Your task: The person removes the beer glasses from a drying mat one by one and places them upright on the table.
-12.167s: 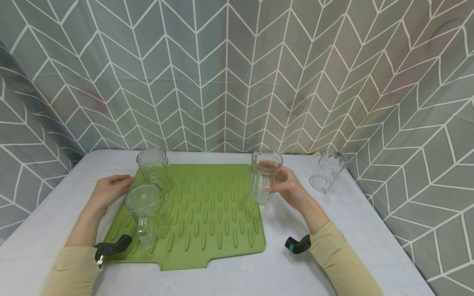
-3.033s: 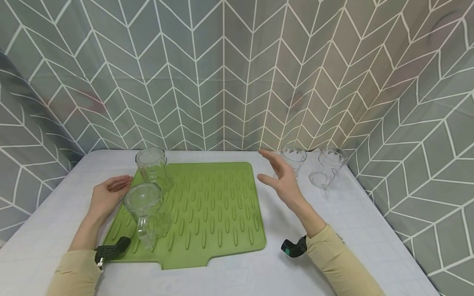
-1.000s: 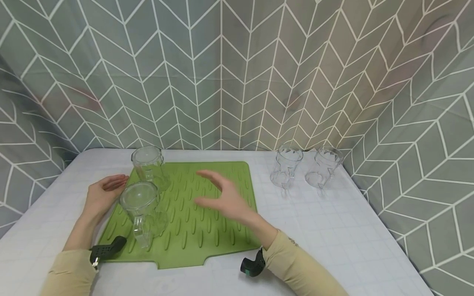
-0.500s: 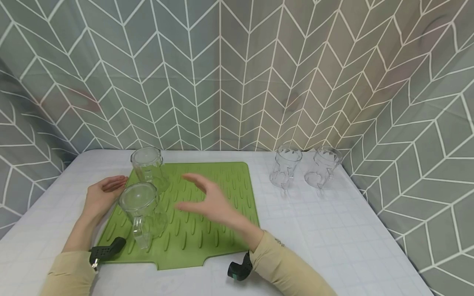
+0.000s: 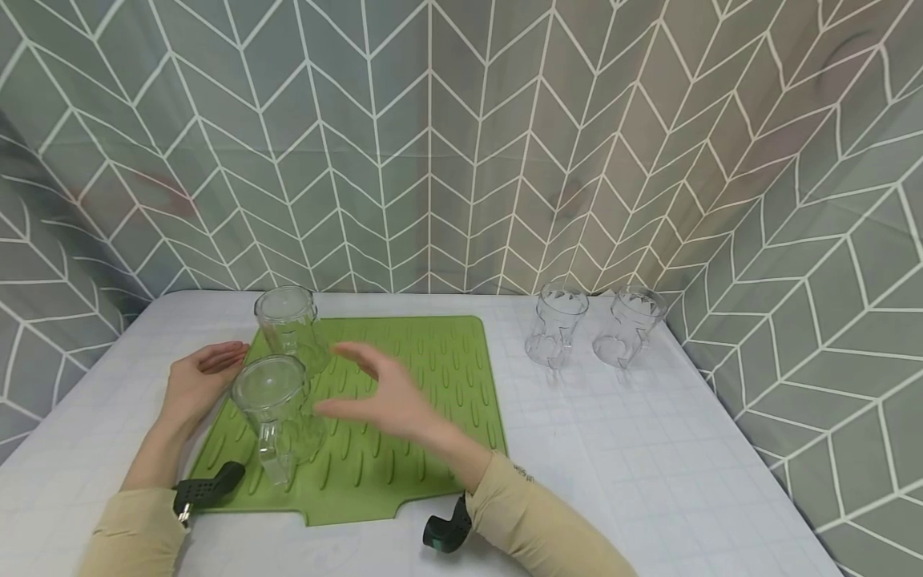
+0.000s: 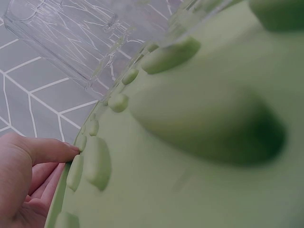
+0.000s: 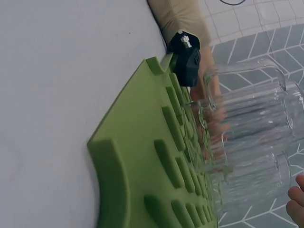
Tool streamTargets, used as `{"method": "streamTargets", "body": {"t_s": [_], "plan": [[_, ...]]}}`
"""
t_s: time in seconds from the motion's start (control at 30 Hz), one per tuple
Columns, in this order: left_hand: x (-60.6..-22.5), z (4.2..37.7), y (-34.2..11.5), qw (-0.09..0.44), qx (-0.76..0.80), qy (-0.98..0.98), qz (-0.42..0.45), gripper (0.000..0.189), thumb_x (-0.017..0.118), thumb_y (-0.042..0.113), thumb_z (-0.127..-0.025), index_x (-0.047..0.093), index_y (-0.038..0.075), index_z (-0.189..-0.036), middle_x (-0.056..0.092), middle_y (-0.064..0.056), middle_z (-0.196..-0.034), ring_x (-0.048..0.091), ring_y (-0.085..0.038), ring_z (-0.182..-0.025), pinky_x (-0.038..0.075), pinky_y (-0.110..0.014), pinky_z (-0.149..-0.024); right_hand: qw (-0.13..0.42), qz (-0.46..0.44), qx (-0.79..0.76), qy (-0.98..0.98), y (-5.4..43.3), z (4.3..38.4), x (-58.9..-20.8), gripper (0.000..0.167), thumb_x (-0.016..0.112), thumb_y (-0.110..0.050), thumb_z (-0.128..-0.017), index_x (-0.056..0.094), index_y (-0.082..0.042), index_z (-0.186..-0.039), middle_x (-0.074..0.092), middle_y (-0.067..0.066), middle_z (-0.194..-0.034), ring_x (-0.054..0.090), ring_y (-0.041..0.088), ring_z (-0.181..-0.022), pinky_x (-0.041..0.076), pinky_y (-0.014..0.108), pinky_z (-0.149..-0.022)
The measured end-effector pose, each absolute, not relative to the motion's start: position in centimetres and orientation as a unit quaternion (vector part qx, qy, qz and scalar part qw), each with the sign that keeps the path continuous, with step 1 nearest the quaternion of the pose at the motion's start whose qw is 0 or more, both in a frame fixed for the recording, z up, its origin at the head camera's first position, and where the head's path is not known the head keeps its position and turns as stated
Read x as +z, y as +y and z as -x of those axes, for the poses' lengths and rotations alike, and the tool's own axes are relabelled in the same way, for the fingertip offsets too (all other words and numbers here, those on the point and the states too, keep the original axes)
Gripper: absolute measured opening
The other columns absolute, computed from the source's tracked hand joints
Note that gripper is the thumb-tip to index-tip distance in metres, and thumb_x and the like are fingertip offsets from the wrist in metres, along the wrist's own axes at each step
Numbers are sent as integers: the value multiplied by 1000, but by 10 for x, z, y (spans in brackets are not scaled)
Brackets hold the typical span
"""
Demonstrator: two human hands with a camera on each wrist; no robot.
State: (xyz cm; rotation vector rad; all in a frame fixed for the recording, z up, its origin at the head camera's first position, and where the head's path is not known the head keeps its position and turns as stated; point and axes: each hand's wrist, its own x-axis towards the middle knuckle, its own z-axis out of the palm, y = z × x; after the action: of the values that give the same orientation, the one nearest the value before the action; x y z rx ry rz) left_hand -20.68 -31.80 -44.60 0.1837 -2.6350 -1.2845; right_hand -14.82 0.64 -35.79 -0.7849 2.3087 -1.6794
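Along the left of the green, ridged, rubbery mat (image 5: pixel 353 509): a wide grasp beside clear glassware

Taking the mat's centre as my dial, I see the left hand (image 5: pixel 204 381) toward ten o'clock, thumb and curled fingers pinching the mat's edge; I'd want that pinch flat and steady. At nine o'clock stands the near mug (image 5: pixel 281 418), clear, glass-like, handle toward six; at eleven, the matching far mug (image 5: pixel 291 330). The right hand (image 5: pixel 392 397) hangs just beside them, thumb and fingers spread wide, holding nothing; whether a fingertip touches glass, I cannot tell. For a sound grip on the near one, I judge an entry from three o'clock best, avoiding its neighbour, then an even squeeze below the rim. Farther right on the white, cloth-covered table (image 5: pixel 671 473), an inner clear handled mug (image 5: pixel 557 327) stands at two o'clock, an outer clear handled mug (image 5: pixel 630 327) just past it.
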Motion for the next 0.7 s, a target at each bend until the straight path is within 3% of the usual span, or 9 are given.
{"method": "streamTargets", "body": {"t_s": [0.3, 0.53, 0.7], "plan": [[-447, 206, -318, 103, -441, -889, -62, 47, 62, 23, -100, 53, -3, -139, 57, -27, -137, 47, 22, -89, 48, -1, -76, 95, 277, -554, 779, -12, 145, -362, 79, 83, -35, -82, 44, -27, -149, 44, -17, -151, 38, 11, -143, 33, 38, -120], [-446, 206, -317, 104, -440, -889, -69, 48, 62, 23, -100, 52, -3, -139, 58, -26, -137, 46, 22, -88, 50, -4, -78, 93, 266, -541, 792, -24, 143, -367, 81, 83, -42, -81, 42, -32, -150, 44, -19, -150, 40, 13, -141, 39, 48, -116], [-445, 206, -317, 106, -436, -891, -67, 47, 62, 23, -100, 53, -3, -139, 58, -26, -137, 46, 22, -88, 48, -2, -78, 90, 261, -559, 782, -32, 141, -370, 82, 84, -37, -81, 42, -27, -151, 45, -18, -151, 39, 13, -142, 37, 42, -118]]}}
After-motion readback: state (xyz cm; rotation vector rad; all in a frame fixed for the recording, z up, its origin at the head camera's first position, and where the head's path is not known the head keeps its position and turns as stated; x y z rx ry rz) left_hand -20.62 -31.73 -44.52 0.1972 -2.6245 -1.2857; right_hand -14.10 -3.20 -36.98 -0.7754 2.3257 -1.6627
